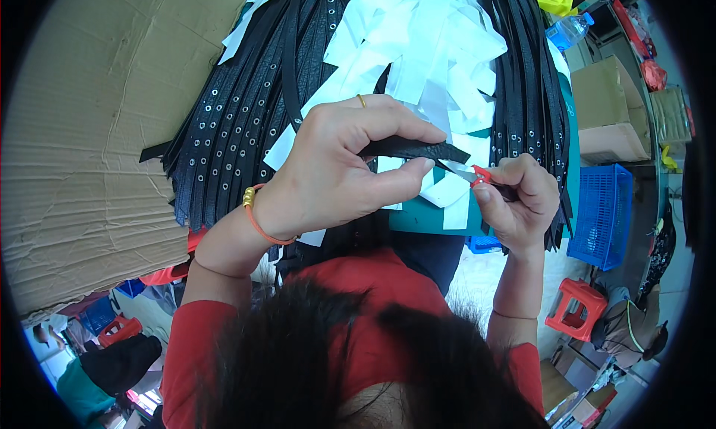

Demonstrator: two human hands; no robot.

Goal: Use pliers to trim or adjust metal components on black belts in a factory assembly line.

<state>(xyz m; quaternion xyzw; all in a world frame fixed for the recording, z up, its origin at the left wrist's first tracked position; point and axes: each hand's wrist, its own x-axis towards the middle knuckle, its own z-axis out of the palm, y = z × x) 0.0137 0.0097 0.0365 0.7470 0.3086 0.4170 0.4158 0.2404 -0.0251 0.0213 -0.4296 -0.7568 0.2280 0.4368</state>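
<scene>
The left hand (335, 168) is clamped on the end of a black strap (410, 148), pinched between thumb and fingers just above the counter's near edge. The right hand (522, 198) is closed around small red-handled snips (475, 177), blade tip touching the strap's end. Far behind lie black studded belts (231, 123) and white strips (418, 48), crowding the counter (425, 218); cardboard (82, 130) fills the left.

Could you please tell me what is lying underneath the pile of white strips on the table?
Under the white strips lie black studded belts fanned out left and right, and a teal surface shows at the near edge. What is beneath the pile's middle is covered.
</scene>
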